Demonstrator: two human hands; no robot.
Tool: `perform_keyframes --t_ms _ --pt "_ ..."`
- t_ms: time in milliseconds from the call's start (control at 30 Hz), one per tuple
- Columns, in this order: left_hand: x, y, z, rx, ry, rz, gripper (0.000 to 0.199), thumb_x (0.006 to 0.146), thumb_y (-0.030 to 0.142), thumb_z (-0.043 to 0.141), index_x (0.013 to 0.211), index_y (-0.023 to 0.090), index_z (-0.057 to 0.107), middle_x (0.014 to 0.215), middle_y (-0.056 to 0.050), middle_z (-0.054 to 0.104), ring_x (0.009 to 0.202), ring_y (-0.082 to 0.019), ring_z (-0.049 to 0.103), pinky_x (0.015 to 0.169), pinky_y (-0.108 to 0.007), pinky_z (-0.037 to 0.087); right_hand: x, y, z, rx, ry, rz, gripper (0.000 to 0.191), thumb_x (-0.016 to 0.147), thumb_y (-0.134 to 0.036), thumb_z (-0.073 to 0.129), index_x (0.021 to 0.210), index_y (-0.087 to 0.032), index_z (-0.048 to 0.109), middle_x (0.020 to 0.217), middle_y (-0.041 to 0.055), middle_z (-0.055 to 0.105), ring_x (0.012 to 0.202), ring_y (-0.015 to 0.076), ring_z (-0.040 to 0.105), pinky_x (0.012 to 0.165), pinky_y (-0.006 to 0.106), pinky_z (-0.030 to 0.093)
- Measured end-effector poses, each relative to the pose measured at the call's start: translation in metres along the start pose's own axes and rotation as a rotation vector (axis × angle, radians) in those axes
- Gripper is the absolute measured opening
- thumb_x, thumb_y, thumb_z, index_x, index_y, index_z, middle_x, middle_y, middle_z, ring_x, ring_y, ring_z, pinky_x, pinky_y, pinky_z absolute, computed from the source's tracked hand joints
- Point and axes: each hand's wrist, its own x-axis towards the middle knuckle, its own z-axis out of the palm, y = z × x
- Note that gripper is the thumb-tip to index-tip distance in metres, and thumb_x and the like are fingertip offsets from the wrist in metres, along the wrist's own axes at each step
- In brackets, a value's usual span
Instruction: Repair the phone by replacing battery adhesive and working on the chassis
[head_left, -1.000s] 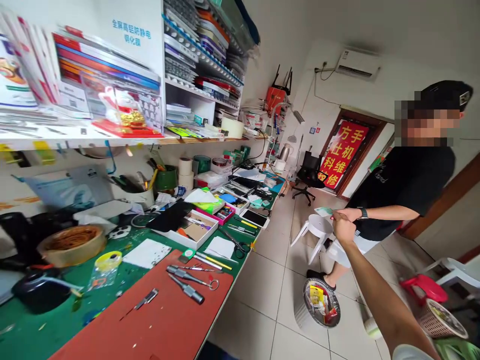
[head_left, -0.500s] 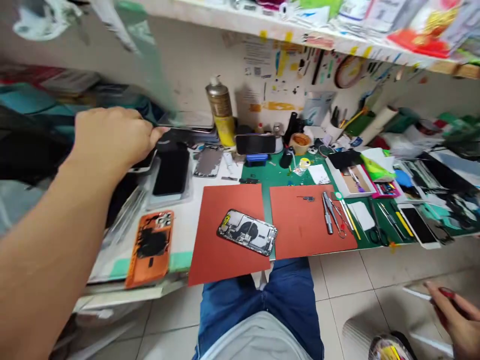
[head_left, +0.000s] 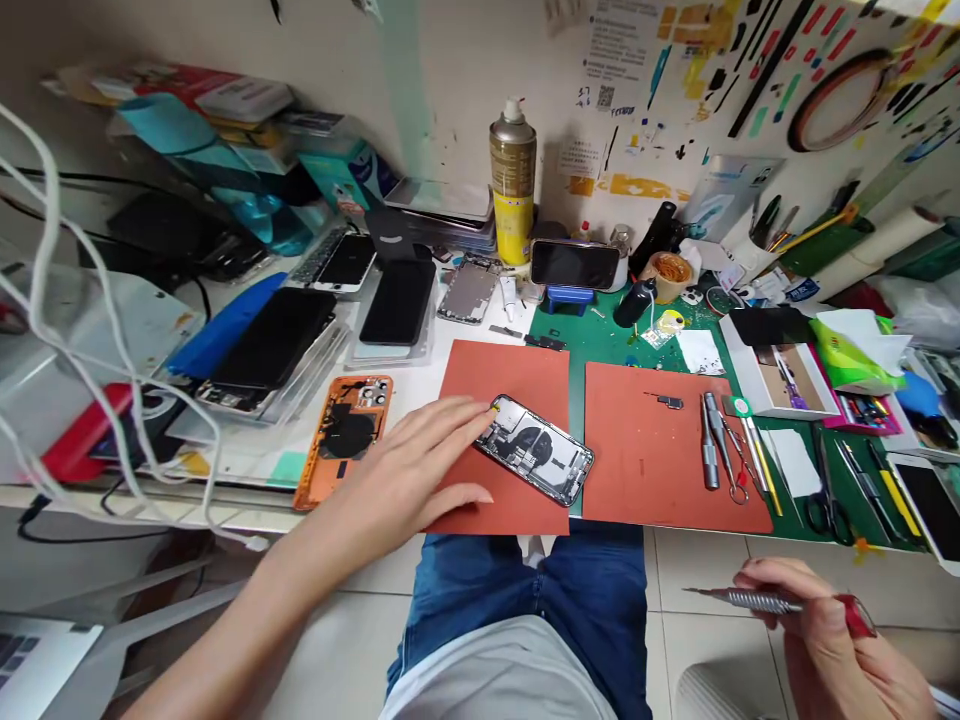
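Observation:
My left hand (head_left: 416,465) reaches over the left red mat (head_left: 502,370), fingers stretched out and thumb apart. Its fingertips rest at the upper-left corner of an opened phone (head_left: 536,450), whose inner parts face up; the fingers cover part of that corner. Low on the right, past the bench's front edge, my right hand (head_left: 832,630) is closed around a slim precision screwdriver (head_left: 757,600) with a ribbed silver grip and a red end. Its thin tip points left, away from the phone. An orange phone housing (head_left: 319,480) lies left of the mat, near my left forearm.
Tweezers (head_left: 727,440), scissors (head_left: 825,500) and several slim tools lie right of the phone. A second red mat (head_left: 630,460) holds a small part (head_left: 667,401). Behind stand a spray can (head_left: 514,190) and a propped phone (head_left: 574,265). White cables (head_left: 112,330) hang at left.
My left hand has come from the bench's far left to the opened phone, its fingers now stretched out. My right hand has moved up and left, bringing the screwdriver into view. The view has shifted.

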Motion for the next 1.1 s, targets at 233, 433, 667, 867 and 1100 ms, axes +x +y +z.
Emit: perform_keyframes --t_ms 233,433,667,867,1100 --pt "0.008 -0.012 0.039 0.002 -0.027 -0.082 0.096 0.103 0.063 0.063 0.177 0.03 0.013 0.179 -0.018 0.033 0.162 -0.044 0.036 0.127 -0.066 0.041 0.014 -0.035 0.079 0.276 -0.376 0.211 0.041 0.109 -0.054 0.06 0.091 -0.021 0.076 0.079 0.0078 0.07 0.071 0.0218 0.069 0.066 0.035 0.059" --pt "0.009 -0.019 0.049 -0.025 0.016 -0.133 0.092 0.104 0.069 0.054 0.177 0.026 0.016 0.166 -0.021 0.049 0.151 -0.043 0.049 0.123 -0.063 0.045 0.031 -0.02 0.132 0.22 -0.375 0.35 0.059 0.101 -0.068 0.067 0.128 -0.016 0.077 0.097 0.0136 0.081 0.066 0.02 0.07 0.052 0.031 0.057" --pt "0.02 -0.021 0.05 -0.139 0.006 -0.154 0.076 0.109 0.058 0.052 0.174 0.028 0.027 0.158 -0.018 0.056 0.147 -0.04 0.052 0.121 -0.059 0.046 0.024 -0.012 0.135 0.286 -0.423 0.394 0.065 0.105 -0.064 0.063 0.145 -0.013 0.068 0.095 0.0148 0.083 0.053 0.0147 0.061 0.047 0.028 0.052" --pt "0.03 -0.029 0.05 -0.182 -0.054 -0.168 0.069 0.111 0.05 0.051 0.174 0.032 0.029 0.157 -0.015 0.059 0.145 -0.037 0.052 0.118 -0.056 0.049 0.014 -0.011 0.129 0.31 -0.426 0.387 0.06 0.108 -0.06 0.06 0.146 -0.014 0.067 0.092 0.0141 0.082 0.056 0.0174 0.066 0.049 0.03 0.057" --pt "0.03 -0.023 0.045 -0.152 -0.053 0.089 0.093 0.099 0.051 0.073 0.176 0.031 0.024 0.173 -0.012 0.047 0.162 -0.04 0.037 0.131 -0.062 0.038 0.018 -0.021 0.098 0.191 -0.241 0.131 0.047 0.11 -0.048 0.06 0.079 -0.017 0.076 0.114 0.0137 0.075 0.099 0.0259 0.078 0.082 0.037 0.067"
